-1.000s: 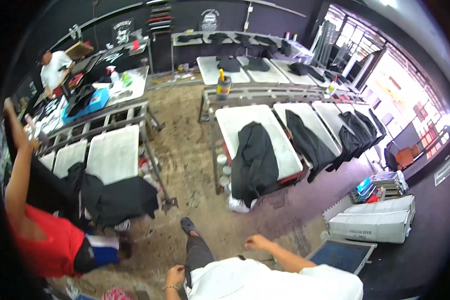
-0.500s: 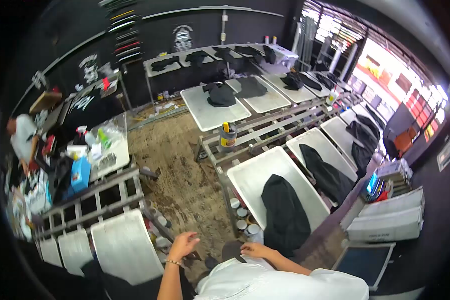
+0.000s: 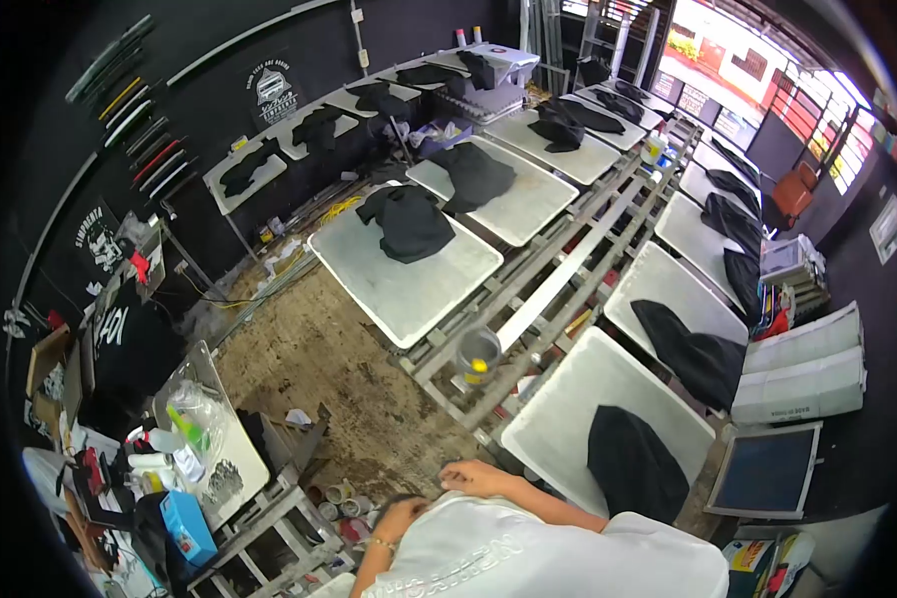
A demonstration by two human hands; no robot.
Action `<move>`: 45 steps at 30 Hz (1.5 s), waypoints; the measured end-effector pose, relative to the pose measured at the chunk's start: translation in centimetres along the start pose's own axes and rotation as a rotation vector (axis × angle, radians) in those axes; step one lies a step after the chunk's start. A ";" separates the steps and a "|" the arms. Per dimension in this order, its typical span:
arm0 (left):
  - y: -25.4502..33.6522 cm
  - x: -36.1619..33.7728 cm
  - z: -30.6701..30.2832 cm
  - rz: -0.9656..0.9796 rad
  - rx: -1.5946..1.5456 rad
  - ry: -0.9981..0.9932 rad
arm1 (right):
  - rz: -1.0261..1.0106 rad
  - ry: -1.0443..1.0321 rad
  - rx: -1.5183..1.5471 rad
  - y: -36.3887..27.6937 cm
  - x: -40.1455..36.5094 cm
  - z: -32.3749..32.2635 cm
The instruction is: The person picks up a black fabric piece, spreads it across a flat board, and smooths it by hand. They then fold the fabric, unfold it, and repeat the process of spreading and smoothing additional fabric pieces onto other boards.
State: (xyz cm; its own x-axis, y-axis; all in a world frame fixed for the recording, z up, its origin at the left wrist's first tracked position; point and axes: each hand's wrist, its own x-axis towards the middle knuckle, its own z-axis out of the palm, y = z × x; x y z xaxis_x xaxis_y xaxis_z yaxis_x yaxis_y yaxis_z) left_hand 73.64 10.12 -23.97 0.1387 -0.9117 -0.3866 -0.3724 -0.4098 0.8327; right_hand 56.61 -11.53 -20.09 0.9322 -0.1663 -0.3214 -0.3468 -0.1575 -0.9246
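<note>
My left hand (image 3: 399,520) is low in front of my white shirt, with a beaded bracelet at its wrist. Its fingers are mostly out of sight against the shirt. My right hand (image 3: 476,478) lies across my front at waist height, fingers loosely bent and apart, with nothing visible in it. Nearest to the right hand is a white board (image 3: 556,439) on the rack, where a black garment (image 3: 636,463) hangs over the near end. A grey tub (image 3: 478,351) with something yellow inside stands on the rack's bars, farther forward.
More white boards with black garments (image 3: 409,224) line both sides of the wooden rack (image 3: 568,269). To the left, a cluttered table holds a blue box (image 3: 187,528); a person (image 3: 48,478) is beside it. Cans (image 3: 341,493) stand on the floor. White cartons (image 3: 802,369) are at right.
The view has turned and moved forward along the rack, so the tub and near boards sit closer. My left hand, spread out at the side before, is drawn in to my shirt.
</note>
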 end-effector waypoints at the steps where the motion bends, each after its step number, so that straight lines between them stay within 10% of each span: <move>1: 0.5 0.9 -2.4 -0.108 0.036 -0.001 | 0.015 -0.010 -0.006 -0.6 1.4 -0.5; 7: -1.9 8.0 -16.1 -0.249 0.156 0.072 | 0.014 0.054 0.082 -1.7 9.4 -0.9; 14: -5.2 18.5 -34.2 -0.181 0.091 -0.093 | 0.143 0.679 0.124 -4.0 24.6 -3.8; 22: -3.0 27.6 -51.4 0.036 0.456 -0.136 | 0.106 1.442 0.054 -7.0 38.5 -25.4; 26: -4.4 29.7 -55.4 -0.048 0.328 -0.058 | 0.264 1.500 0.434 -5.7 40.5 -39.0; 30: -12.9 29.8 -56.5 -0.218 0.241 -0.069 | 0.616 1.782 0.119 5.1 45.0 -50.7; 37: -15.2 27.7 -55.6 -0.454 0.134 -0.163 | 0.739 1.597 0.061 7.6 45.4 -59.1; 40: -14.5 29.0 -56.2 -0.479 0.202 -0.222 | 0.035 1.914 0.904 -0.6 40.9 -62.5; 45: -9.3 34.0 -59.2 -0.510 0.143 -0.125 | -0.611 2.068 1.131 -4.0 29.2 -70.1</move>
State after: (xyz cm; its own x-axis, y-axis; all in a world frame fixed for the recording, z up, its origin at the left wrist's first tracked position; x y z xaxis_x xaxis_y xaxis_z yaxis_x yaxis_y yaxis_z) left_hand 136.12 -18.72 -21.39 0.2276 -0.5847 -0.7786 -0.4091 -0.7831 0.4684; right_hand 78.03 -84.03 -11.45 -0.6171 -0.7573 -0.2139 0.6151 -0.2946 -0.7314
